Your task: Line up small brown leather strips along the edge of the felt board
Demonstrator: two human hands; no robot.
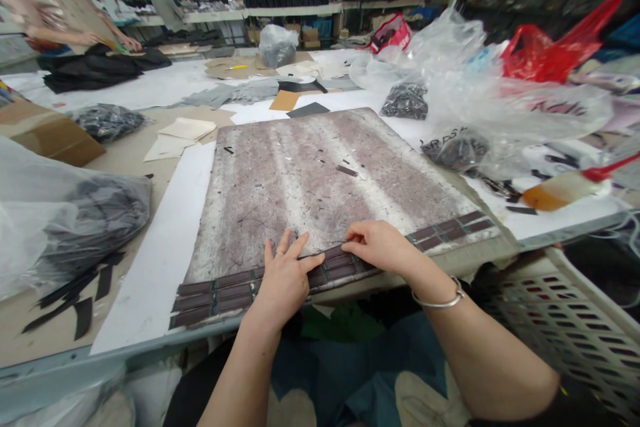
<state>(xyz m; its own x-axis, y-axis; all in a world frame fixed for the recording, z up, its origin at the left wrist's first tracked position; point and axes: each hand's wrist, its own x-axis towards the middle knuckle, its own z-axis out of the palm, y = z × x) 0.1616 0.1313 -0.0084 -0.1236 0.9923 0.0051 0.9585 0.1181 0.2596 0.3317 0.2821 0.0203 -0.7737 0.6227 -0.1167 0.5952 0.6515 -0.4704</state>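
Rows of dark brown strips lie side by side along the near edge of a worn, speckled board. My left hand rests on these rows with its fingers spread and the thumb pointing right along a strip. Close by on the right, my right hand is closed, thumb and fingertips pinched at the upper edge of the rows on a dark strip. The tip of that strip is partly hidden by my fingers. A small loose dark piece lies farther up the board.
Clear bags of dark pieces stand at the left, beside a cardboard box. On the right are more plastic bags, a glue bottle and a white plastic basket. Across the table a person handles black cloth.
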